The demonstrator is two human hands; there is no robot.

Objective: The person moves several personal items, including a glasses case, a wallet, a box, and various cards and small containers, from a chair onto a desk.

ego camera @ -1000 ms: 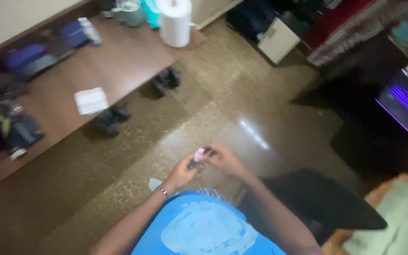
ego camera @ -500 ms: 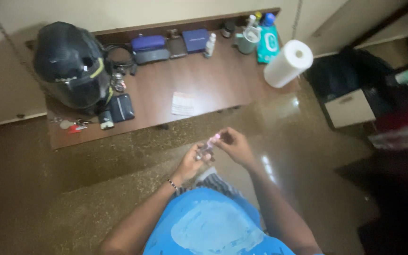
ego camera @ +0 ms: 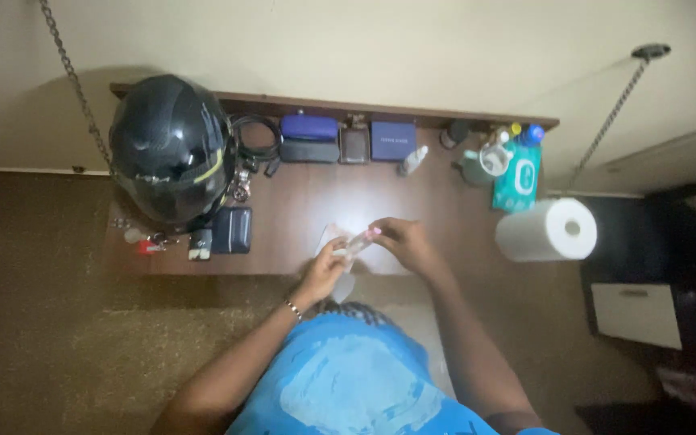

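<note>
Both my hands meet over the front edge of a brown wooden shelf point(ego camera: 300, 205). My left hand point(ego camera: 324, 270) and my right hand point(ego camera: 400, 242) together hold a small clear bottle with a pink tip point(ego camera: 358, 240), one hand at each end. Beneath the bottle a white slip of paper point(ego camera: 336, 234) lies on the shelf. I cannot tell whether the bottle's cap is on or off.
On the shelf: a black helmet point(ego camera: 171, 149) at left, a dark pouch point(ego camera: 231, 229), keys point(ego camera: 147, 242), blue and grey cases point(ego camera: 309, 137), a blue box point(ego camera: 394, 138), small bottles and a teal wipes pack point(ego camera: 517, 177). A paper towel roll point(ego camera: 545, 229) hangs at right.
My view has swung so the shelf now lies straight ahead, and my hands with the bottle have come over its front edge. My grip on the bottle looks the same.
</note>
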